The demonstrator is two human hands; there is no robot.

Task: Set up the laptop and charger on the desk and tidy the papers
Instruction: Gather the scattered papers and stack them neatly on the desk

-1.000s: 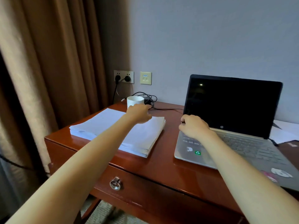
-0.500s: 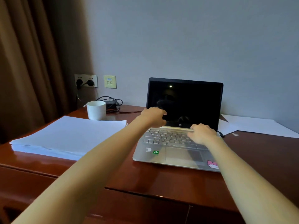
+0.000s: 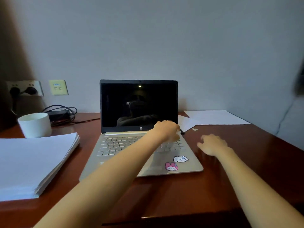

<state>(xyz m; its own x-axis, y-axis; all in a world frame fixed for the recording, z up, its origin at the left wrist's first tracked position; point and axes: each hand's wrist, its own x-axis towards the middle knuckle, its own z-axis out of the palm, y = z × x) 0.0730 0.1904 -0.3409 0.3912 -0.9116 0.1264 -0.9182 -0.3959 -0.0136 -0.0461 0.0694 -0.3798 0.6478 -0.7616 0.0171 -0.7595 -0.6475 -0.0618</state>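
The silver laptop [image 3: 115, 145] stands open at the desk's middle, with a dark screen and two cartoon stickers on its palm rest. My left hand [image 3: 167, 130] reaches across the keyboard to the laptop's right rear corner; its fingers bend down there and hide what they touch. A small dark plug [image 3: 182, 132] shows just past them. My right hand [image 3: 212, 143] hovers over the bare desk right of the laptop, fingers spread and holding nothing. A thick paper stack [image 3: 32, 162] lies at the left. Loose sheets [image 3: 213, 118] lie at the back right. The black charger brick [image 3: 59, 113] sits with coiled cable at the back left.
A white cup [image 3: 35, 125] stands behind the paper stack. Wall sockets [image 3: 24, 88] with two plugs are at the far left, beside a curtain [image 3: 11, 46]. The desk [image 3: 246, 162] is glossy red-brown wood, and its front edge runs near the bottom.
The view has swung right. My left hand left the paper stack and crossed to the laptop's right rear corner. My right hand slid off the keyboard to the desk beside the laptop.
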